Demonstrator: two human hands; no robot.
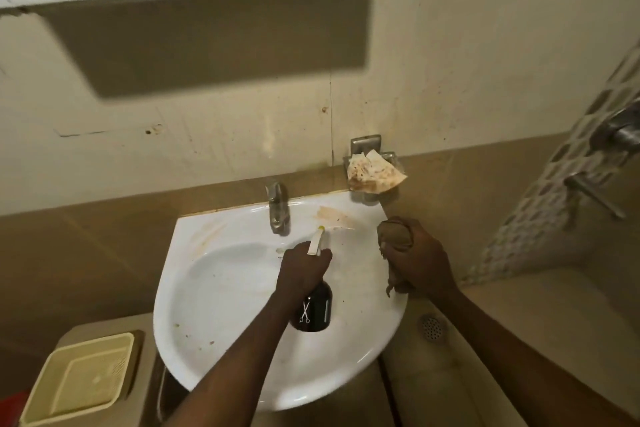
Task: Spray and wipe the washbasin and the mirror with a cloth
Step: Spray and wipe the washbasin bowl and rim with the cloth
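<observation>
We see cream square plastic basket [81,378] at 8 o'clock. White ceramic washbasin [221,291] at centre, steel tap [277,206] at its 12. Our left hand [302,270] grips dark spray bottle with white nozzle [312,308], nozzle toward brown stain [334,216] at 1 o'clock. Our right hand [420,262] clenches bunched brown cloth [394,236] over basin's 2 o'clock rim.

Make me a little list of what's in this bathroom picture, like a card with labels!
place: bathroom
left hand: holds a dark spray bottle, nozzle aimed at a brown stain
right hand: squeezes a bunched brown cloth
washbasin: white, with brown specks
tap: metal, at the basin's back
soap holder: on the wall, with stained crumpled paper
basket: cream, lower left
</observation>
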